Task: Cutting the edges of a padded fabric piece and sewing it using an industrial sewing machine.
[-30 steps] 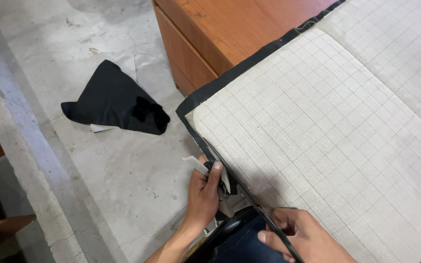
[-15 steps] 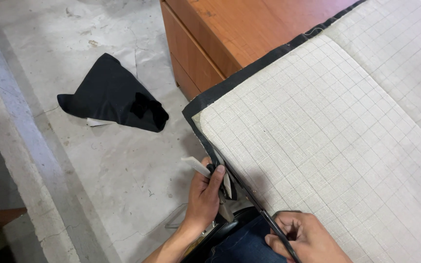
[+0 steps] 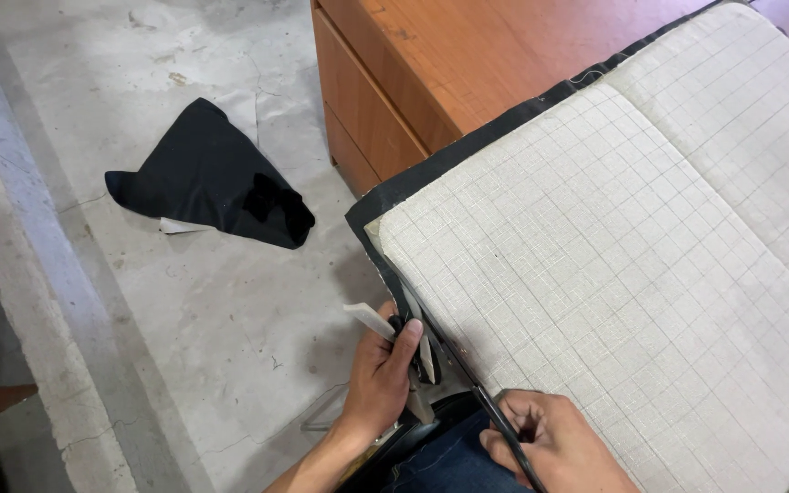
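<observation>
at the grid cushion's (image 3: 614,274) near corner, our left hand (image 3: 385,374) pinches the black trim (image 3: 413,333); our right hand (image 3: 545,447), nearer us, grips the long tool (image 3: 468,379) along that edge.

Even, soft daylight fills the scene, with no glare. The black cloth (image 3: 216,178) on the concrete floor (image 3: 184,310) casts almost no shadow; a faint one lies beneath the left hand (image 3: 381,374). Focus is sharp throughout, with slight wide-angle stretch at the edges.

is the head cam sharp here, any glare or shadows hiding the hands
Head view: sharp, even daylight, no glare; the grid-lined cushion reads clearly; soft shadow on the concrete floor beside the left hand; the right hand is cut by the bottom edge; slight wide-angle lean at the wooden cabinet.
</observation>
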